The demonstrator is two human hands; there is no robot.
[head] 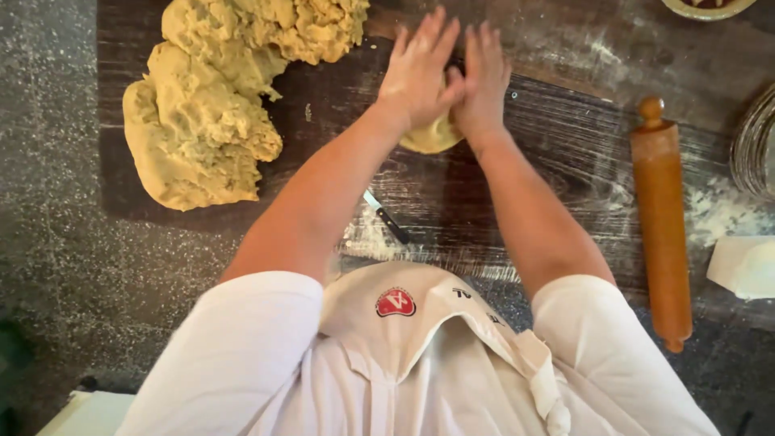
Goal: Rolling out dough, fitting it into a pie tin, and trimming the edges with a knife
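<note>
Your left hand point(420, 69) and right hand point(483, 81) lie flat, fingers straight, pressing one small dough piece point(434, 136) on dark wooden board point(517, 161) atop table point(48, 202). No closed grip; palms only. Piece roundish, pale yellow, mostly hidden, long axis unclear. One large lumpy dough mass point(210, 105) far left. One wooden rolling pin point(662, 218) right, long axis running away from you. One small knife point(386, 216) near your chest, lying diagonal. Flour dusting board.

Soft, even daylight; faint shadows under forearms. Mild glare on floured tabletop point(565, 173). Slight motion blur at fingers point(436, 36). Dim left edge.
</note>
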